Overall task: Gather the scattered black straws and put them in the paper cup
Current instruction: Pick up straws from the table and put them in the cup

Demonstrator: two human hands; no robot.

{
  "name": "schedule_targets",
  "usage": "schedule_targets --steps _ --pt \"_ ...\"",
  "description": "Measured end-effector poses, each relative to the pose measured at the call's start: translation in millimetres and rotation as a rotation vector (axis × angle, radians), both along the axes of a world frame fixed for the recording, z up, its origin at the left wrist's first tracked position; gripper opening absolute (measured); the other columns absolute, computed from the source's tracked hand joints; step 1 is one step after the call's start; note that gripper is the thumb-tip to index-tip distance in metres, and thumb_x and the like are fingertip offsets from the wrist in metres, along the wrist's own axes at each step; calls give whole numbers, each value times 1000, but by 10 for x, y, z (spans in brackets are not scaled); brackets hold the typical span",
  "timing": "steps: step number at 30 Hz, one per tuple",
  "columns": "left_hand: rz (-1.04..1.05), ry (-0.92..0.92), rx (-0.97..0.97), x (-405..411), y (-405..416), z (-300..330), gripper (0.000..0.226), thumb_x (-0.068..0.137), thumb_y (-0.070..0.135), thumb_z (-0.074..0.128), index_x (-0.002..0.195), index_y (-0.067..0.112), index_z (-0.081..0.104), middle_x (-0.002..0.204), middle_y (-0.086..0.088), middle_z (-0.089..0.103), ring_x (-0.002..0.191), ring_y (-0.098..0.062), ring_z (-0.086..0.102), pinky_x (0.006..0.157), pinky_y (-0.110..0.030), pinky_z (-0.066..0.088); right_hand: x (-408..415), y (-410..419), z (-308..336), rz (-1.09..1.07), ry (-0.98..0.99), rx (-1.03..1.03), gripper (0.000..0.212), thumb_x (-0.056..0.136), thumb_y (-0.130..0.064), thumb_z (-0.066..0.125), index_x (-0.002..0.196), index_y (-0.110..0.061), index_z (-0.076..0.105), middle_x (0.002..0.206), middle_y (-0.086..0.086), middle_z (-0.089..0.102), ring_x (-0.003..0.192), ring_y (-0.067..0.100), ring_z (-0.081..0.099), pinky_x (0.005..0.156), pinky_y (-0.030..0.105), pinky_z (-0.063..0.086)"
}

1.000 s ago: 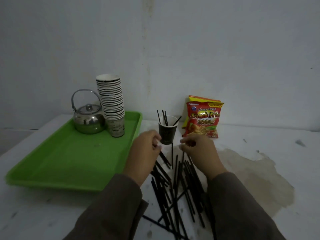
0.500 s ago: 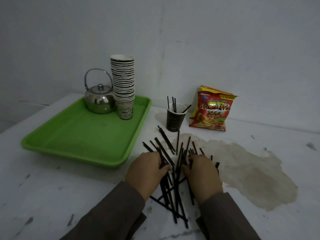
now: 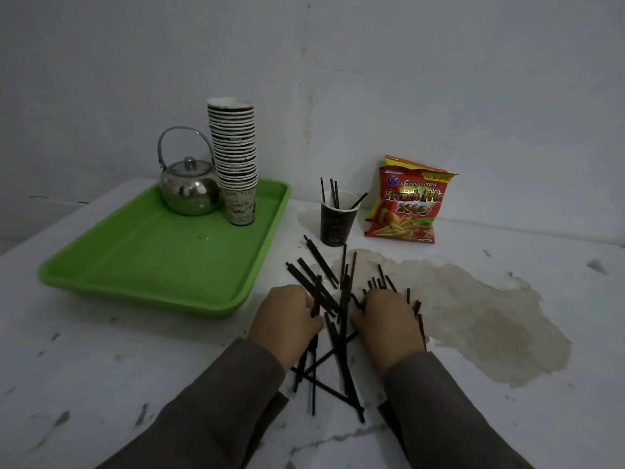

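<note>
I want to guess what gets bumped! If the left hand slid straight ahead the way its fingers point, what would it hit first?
Probably the scattered black straws right at the left hand's fingertips. Farther along that line stands the paper cup, though depth is hard to judge.

Both hands down on the straw pile (image 3: pixel 333 319), near centre of the white table (image 3: pixel 101 360). Left hand (image 3: pixel 287 319) and right hand (image 3: pixel 389 324) palms down, fingers curled into the straws from either side. Paper cup (image 3: pixel 336 220) upright just beyond, a few straws standing in it. Green tray (image 3: pixel 142 265) far left carries kettle (image 3: pixel 189 189) and cup stack (image 3: pixel 235 164). Snack bags (image 3: pixel 407 204) right of cup.
</note>
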State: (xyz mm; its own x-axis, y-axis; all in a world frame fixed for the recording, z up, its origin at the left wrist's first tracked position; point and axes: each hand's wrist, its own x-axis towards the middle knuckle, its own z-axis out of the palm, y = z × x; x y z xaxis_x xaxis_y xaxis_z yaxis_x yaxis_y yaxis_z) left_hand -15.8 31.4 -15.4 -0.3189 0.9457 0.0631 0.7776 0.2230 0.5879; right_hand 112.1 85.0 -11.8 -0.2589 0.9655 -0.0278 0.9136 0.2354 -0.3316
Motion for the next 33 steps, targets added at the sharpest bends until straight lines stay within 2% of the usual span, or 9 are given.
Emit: schedule_targets --steps 4,9,12,14,18,21,24,30,33 --pt "-3 -107 -11 -51 15 -31 14 76 16 67 78 4 73 75 -13 72 69 -20 66 64 -29 53 17 12 60 -27 133 -76 21 87 -16 56 94 -2 69 93 12 69 87 23 63 81 32 52" --pt "1 -367 16 -153 22 -18 10 76 10 72 85 8 74 67 -1 68 50 -3 57 50 -13 49 100 15 204 31 318 -95 26 87 -11 57 111 -9 67 116 8 67 103 16 60 90 21 42" --pt "22 -568 18 -210 52 8 12 77 9 72 89 9 72 73 -7 70 59 -12 64 59 -25 57 149 31 232 43 404 -121 22 87 -14 59 107 -11 68 101 0 67 83 5 55 76 14 41" --pt "11 -709 38 -216 53 65 15 80 7 68 94 6 70 77 -5 69 61 -8 63 55 -19 54 168 36 259 22 499 -174 12 87 -17 60 93 -15 70 87 -5 64 72 3 53 62 13 38" --pt "-30 -900 127 -219 40 191 9 82 4 65 89 9 69 83 -3 69 65 -2 66 59 -12 54 202 28 345 -3 688 -241 12 87 -16 59 79 -15 68 72 0 63 61 8 54 59 21 44" --pt "-53 -912 183 -245 48 251 9 80 4 66 85 11 69 87 -7 71 74 -8 69 67 -16 57 236 25 448 1 807 -199 11 87 -15 59 81 -11 68 79 9 68 65 14 59 62 23 51" --pt "-76 -855 230 -246 104 353 16 79 4 68 95 2 69 93 -18 71 81 -18 68 66 -15 57 252 54 599 10 940 -78 11 86 -13 61 78 -9 67 77 7 68 65 11 63 64 21 55" --pt "-113 -654 387 -293 529 710 20 73 4 73 93 3 69 77 -10 67 58 4 59 56 -6 46 25 373 955 75 972 281 2 84 -5 62 84 -7 62 69 2 63 53 -4 59 52 4 45" --pt "-106 -629 448 -340 781 883 21 74 4 73 94 7 69 78 -12 67 64 -6 62 63 -11 52 -142 600 1073 109 953 398 32 84 -3 61 111 -19 55 70 -7 57 62 -1 58 57 7 44"
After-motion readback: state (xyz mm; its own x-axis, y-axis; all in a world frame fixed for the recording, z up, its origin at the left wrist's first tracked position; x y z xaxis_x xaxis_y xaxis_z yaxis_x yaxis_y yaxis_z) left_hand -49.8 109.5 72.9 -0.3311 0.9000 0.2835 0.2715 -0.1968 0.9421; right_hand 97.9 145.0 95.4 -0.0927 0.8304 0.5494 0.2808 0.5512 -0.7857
